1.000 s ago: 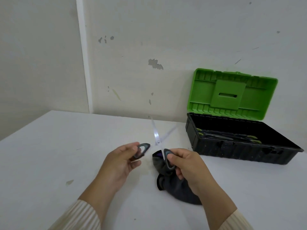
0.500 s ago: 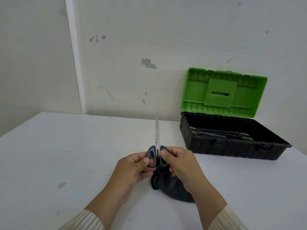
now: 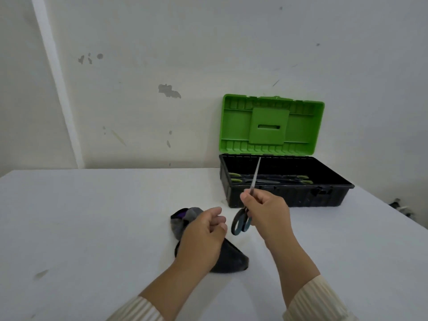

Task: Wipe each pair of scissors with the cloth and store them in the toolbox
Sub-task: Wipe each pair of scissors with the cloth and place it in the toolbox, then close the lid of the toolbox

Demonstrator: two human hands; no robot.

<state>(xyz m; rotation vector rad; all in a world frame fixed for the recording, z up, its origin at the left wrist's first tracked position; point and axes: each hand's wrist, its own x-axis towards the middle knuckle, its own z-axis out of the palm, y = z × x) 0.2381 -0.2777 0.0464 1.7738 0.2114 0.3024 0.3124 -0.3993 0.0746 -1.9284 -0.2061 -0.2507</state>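
Gripping the closed grey-handled steel scissors [image 3: 245, 224] near the pivot, the right hand [image 3: 266, 212] holds them blade-up before the open black, green-lidded plastic toolbox [image 3: 289, 198] at the bench's [image 3: 92, 216] far edge. Best laid flat inside, blades shut. Over the dark cloth [image 3: 231, 258], the left hand [image 3: 203, 235] hangs loosely curled, empty.

No writing, label, brand or number can be read anywhere. The green lid of the toolbox [image 3: 271, 121] carries only moulded ribs and a slot (no lettering legible on them), and the handles of the held scissors [image 3: 244, 222] are too small and blurred to tell.
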